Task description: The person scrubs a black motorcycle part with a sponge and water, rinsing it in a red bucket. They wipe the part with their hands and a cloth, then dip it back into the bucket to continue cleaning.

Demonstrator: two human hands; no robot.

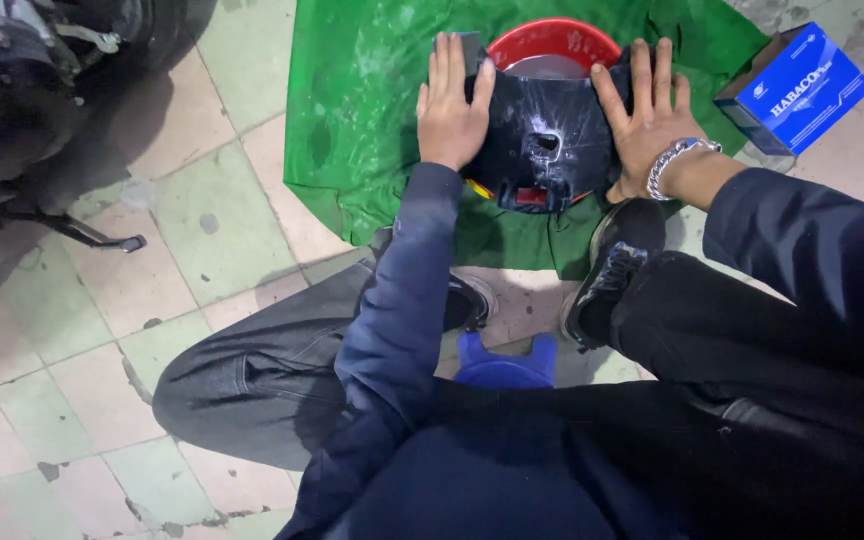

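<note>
Crouching on the tiled floor [102, 390], the left hand [449, 110] and right hand [645, 115] are pressing flat, fingers spread, on a glossy black plastic panel [544, 140] over a red basin [552, 40] and crumpled green cloth [372, 100].

Floor [182, 215]: square tiles in pale green and pale pink, laid in an alternating pattern, grout lines dark, surface stained and spotted with grime. Green plastic sheet [362, 110] spread flat on the tiles at top centre, wrinkled, with whitish smears. Red basin [552, 40] sits on the sheet. Blue cardboard box [797, 88] rests on the tiles just beside the sheet's right edge, tilted in view. Motorcycle kickstand [87, 235] foot touches the floor at left. Two black shoes [607, 275] planted at the sheet's near edge. Small blue stool [505, 365] between the shoes, partly hidden.
</note>
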